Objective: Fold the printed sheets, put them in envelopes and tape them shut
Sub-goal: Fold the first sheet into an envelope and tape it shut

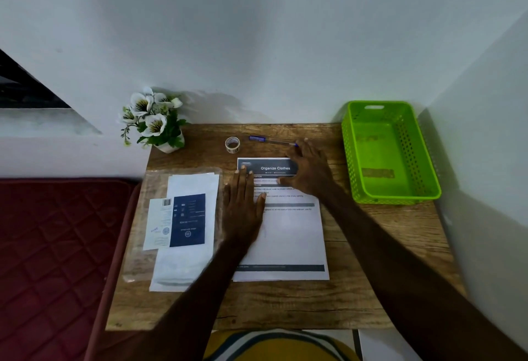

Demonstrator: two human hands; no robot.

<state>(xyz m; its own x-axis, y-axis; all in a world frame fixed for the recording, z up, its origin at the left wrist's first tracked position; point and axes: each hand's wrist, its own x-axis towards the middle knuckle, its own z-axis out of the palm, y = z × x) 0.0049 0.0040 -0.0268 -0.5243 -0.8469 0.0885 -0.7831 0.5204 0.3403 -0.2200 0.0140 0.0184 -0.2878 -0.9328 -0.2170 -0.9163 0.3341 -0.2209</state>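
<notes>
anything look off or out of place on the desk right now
Nothing much stands out. The printed sheet lies flat and unfolded, slightly askew to the desk edge, under both hands. The pack of envelopes sits left of it, also a little tilted. The tape roll, pen and green basket look undisturbed.

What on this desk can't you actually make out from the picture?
All in the head view:
- Printed sheet: the small body text is too small to read; the left hand and right hand cover parts of it.
- Pack of envelopes: label print too small and upside down; the left arm hides its lower corner.
- Pen: its tip is behind the right hand's fingers.
- Roll of tape: how much tape remains, too small.
</notes>
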